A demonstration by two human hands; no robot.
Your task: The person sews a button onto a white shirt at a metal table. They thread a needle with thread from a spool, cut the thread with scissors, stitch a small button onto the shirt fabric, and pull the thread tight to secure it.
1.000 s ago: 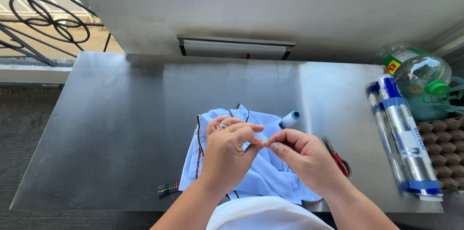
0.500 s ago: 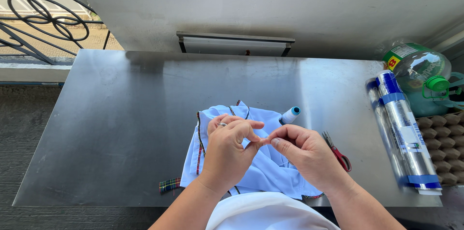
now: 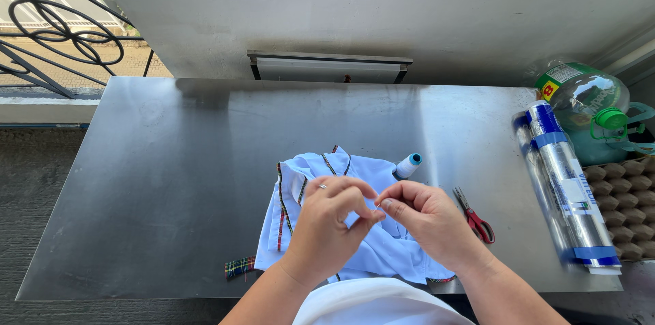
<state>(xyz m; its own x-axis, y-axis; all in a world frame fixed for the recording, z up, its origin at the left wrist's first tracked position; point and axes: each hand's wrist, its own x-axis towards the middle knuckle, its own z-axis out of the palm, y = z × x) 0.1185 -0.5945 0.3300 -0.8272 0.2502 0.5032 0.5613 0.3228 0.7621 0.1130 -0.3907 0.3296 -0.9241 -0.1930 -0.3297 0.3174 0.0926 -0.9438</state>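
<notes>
Left hand (image 3: 327, 219) and right hand (image 3: 426, 219) meet over cloth (image 3: 382, 257) at bench (image 3: 170, 181) front edge. Both grips pinched on fine thread (image 3: 377, 207), barely seen. Needle too small to tell. Spool (image 3: 408, 165), scissors (image 3: 474, 216) untouched beside cloth. No sewing yet.

Sunlit steel worktop (image 3: 170, 181) gleams against a pale concrete wall (image 3: 382, 18); black curled iron railing (image 3: 54, 38) at far left, dark floor (image 3: 27, 188) below.
</notes>
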